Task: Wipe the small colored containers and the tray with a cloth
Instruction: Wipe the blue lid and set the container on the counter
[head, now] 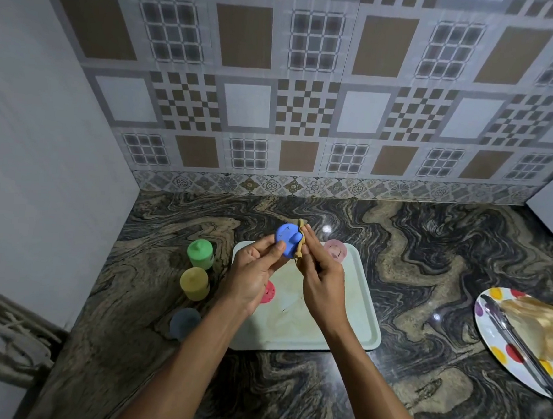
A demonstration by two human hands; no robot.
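Note:
My left hand (254,270) holds a small blue container (286,239) up above the pale tray (360,300). My right hand (321,274) pinches a tan cloth (300,243) against the blue container's right side. A pink container (335,250) stands at the tray's far edge. A red container (268,292) shows partly from under my left hand, on the tray. Left of the tray, on the counter, stand a green container (200,253), a yellow one (194,283) and a grey-blue one (184,322).
A spotted plate (489,335) at the right edge carries a crumpled tan cloth (542,326) and dark tongs (514,343). The dark marbled counter (411,268) meets a tiled wall behind and a plain wall at the left.

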